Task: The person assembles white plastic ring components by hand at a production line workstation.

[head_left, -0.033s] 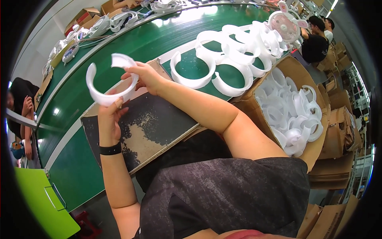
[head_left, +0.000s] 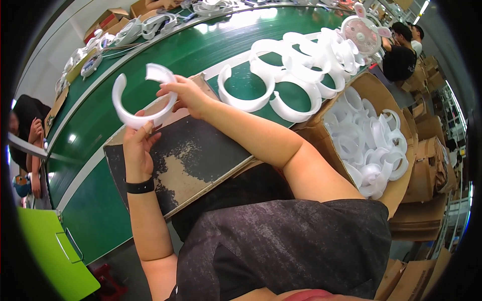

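A long green conveyor belt (head_left: 150, 95) curves across the view, and on its near edge lies a dark, worn board (head_left: 201, 155) with patches scraped down to brown. To the right stands an open cardboard box (head_left: 401, 185) heaped with white plastic rings, and more of the same white open rings (head_left: 291, 75) lie bunched on the belt beyond the board. Above the board's far left corner the person holds one white plastic ring (head_left: 131, 111): a smooth, glossy, C-shaped band, open at the top, with a broader flared end piece at its upper right tip. It is held up in the air, clear of the board, with its opening facing away from the person. The left hand (head_left: 136, 145) rises from below with the forearm nearly upright, a black wristband (head_left: 139, 186) on the wrist, and its thumb and fingers pinch the bottom of the ring's curve. The right hand (head_left: 185, 95) reaches in from the right, forearm stretched across the board, its fingers closed on the ring's right side just below the flared end. Both hands are thus closed on the same ring. A small white fan (head_left: 362, 31) stands at the far right of the belt, near other people.
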`<state>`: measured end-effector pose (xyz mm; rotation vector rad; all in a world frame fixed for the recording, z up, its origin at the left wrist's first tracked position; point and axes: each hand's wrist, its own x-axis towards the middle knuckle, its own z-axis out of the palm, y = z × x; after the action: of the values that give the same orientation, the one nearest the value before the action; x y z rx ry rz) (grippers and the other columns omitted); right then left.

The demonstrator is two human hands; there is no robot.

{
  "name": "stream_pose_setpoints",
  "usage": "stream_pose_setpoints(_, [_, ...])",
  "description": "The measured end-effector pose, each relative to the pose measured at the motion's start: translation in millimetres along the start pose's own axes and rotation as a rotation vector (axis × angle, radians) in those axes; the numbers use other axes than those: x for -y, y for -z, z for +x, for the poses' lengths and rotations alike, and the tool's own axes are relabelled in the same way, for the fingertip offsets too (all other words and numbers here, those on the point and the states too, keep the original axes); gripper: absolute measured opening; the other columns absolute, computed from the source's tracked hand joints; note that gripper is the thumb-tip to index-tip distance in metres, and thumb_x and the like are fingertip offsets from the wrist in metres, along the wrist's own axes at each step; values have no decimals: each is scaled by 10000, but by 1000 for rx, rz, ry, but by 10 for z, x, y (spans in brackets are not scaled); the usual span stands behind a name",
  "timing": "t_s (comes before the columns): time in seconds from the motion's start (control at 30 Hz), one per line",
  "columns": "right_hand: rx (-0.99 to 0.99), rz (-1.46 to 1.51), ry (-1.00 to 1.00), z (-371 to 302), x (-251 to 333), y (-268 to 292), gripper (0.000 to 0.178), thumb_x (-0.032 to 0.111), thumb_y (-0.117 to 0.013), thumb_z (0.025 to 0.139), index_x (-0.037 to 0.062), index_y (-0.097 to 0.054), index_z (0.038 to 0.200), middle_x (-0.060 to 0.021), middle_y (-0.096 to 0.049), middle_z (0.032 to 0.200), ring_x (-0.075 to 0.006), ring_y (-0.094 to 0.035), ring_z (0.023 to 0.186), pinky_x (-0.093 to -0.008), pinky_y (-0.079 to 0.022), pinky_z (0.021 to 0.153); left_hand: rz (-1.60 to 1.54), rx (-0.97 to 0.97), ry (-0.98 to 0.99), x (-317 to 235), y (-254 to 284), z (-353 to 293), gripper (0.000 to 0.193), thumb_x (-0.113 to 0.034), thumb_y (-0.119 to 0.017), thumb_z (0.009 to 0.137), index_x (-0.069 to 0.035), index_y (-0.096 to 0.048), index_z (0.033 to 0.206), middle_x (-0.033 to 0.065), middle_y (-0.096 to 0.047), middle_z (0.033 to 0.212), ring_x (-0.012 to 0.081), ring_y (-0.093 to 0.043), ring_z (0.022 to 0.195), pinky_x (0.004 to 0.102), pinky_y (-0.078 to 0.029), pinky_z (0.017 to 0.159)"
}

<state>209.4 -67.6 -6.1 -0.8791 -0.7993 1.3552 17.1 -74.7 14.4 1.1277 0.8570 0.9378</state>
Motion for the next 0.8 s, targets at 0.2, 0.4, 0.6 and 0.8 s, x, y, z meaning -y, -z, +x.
stream_pose_setpoints(0.2, [-38,-55,46,-4,-22,10,351,199,-622,831,78,-512,1141,-30,-581,935,-129,-605,727,-283,-478,584,-299,-55,-8,-42,124,70,433,-411,-492,931,-66,-474,1191,104,-605,1066,177,-598,930,307,-482,769])
stream_pose_setpoints(0.4, [19,-149,89,18,-109,2,436,103,-615,820,74,-460,1227,-40,-557,1089,-142,-617,802,-285,-482,653,-117,-174,-17,-64,30,16,521,-476,-609,842,-114,-479,1193,73,-574,1037,185,-594,901,333,-466,739])
stream_pose_setpoints(0.6, [15,-129,156,-60,-35,-92,564,125,-624,829,65,-367,1328,-79,-537,1181,-154,-630,856,-291,-495,712,-160,-217,-147,9,36,59,371,-249,-617,884,-47,-464,1155,98,-601,1006,213,-642,845,299,-507,711])
stream_pose_setpoints(0.8, [-17,-279,81,-56,-43,-70,553,471,-466,927,41,-445,1274,-81,-615,1018,-150,-622,814,-302,-512,707,-112,-205,-283,13,-28,55,521,-182,-626,877,7,-361,1284,96,-606,995,176,-625,873,263,-509,718])
